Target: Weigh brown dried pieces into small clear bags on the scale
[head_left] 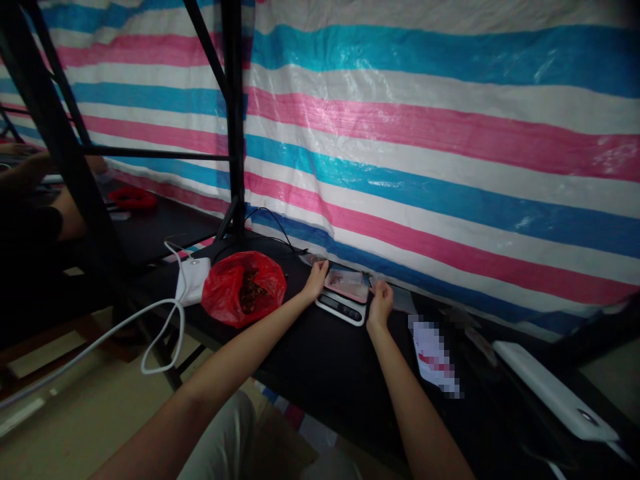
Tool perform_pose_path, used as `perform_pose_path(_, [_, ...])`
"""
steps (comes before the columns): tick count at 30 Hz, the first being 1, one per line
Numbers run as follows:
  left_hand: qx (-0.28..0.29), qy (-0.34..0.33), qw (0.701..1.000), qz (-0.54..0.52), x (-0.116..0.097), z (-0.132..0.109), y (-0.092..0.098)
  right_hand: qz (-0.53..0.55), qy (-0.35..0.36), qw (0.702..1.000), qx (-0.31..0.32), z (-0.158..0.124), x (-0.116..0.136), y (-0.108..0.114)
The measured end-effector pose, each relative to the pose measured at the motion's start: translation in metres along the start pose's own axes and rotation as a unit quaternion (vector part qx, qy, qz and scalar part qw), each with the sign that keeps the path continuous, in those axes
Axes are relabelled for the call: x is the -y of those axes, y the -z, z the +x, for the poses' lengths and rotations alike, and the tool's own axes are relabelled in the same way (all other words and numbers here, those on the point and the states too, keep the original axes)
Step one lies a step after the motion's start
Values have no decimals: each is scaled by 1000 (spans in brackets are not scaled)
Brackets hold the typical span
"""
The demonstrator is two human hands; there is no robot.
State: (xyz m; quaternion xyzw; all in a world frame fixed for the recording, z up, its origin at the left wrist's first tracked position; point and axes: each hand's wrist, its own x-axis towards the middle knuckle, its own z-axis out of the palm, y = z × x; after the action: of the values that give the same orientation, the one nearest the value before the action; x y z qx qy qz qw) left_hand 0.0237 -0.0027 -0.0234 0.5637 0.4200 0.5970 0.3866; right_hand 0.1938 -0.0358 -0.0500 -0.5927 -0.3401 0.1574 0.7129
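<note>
A small white scale point(341, 308) with a dark display strip lies on the black table. On its platform rests a pinkish tray point(345, 285) with a clear plastic bag point(354, 280) in or on it. My left hand point(316, 280) is at the left edge of the tray, fingers pinched together. At the right side of the scale is my right hand point(381, 301), its fingers curled close by a clear plastic piece. What either hand grips is too small to make out. A red plastic bag point(220, 293) holding brown bits point(254, 291) stands open to the left.
A white box with a cable point(194, 280) sits left of the red bag. Right of my hands lie a blurred-out white item point(435, 357) and a long white device point(553, 393). Black metal posts point(234, 133) rise at the left; beyond them shows another person's arm point(70, 212).
</note>
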Motion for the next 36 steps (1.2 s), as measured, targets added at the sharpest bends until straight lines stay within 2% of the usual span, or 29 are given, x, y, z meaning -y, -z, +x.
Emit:
perform_pose_path(3, [-44,-101,991,76,-31,-38,21,-16,45,999,24,-8,20,3])
perform_pose_path(4, [-39,-144,983,104,-44,-55,32,-21,69,997,33,-12,28,4])
perform_pose_path(7, [-19,-213,950,227,-77,-100,79,-40,168,983,65,-19,55,8])
perform_pose_path(9, [-46,-227,921,312,-86,-116,119,-65,247,961,108,-24,70,7])
perform_pose_path(11, [-74,-201,897,386,-83,-118,161,-88,305,935,159,-31,82,1])
perform_pose_path(13, [-62,-165,873,455,-75,-110,200,-91,330,911,230,-45,91,-11])
perform_pose_path(14, [-39,-150,860,486,-71,-106,216,-90,332,896,279,-56,96,-18])
perform_pose_path(16, [2,-134,831,539,-66,-99,242,-107,337,846,400,-86,106,-34])
perform_pose_path(17, [7,-131,817,561,-65,-97,251,-131,346,807,460,-104,111,-42])
perform_pose_path(18, [0,-131,804,580,-66,-96,257,-166,365,763,507,-122,116,-50])
perform_pose_path(20, [-30,-136,783,606,-71,-95,263,-251,421,685,538,-155,125,-66])
perform_pose_path(22, [-39,-141,770,621,-76,-93,263,-337,466,628,525,-179,129,-83])
perform_pose_path(24, [-30,-140,761,633,-78,-90,262,-407,486,588,502,-191,131,-99])
perform_pose_path(27, [-12,-125,757,641,-75,-80,263,-463,475,569,486,-188,133,-114])
perform_pose_path(30, [16,-92,770,632,-69,-70,265,-503,443,548,500,-176,139,-116])
perform_pose_path(33, [10,-70,794,604,-63,-58,264,-545,423,511,512,-168,147,-115])
perform_pose_path(36, [-12,-68,839,540,-57,-47,260,-560,424,509,497,-170,149,-119])
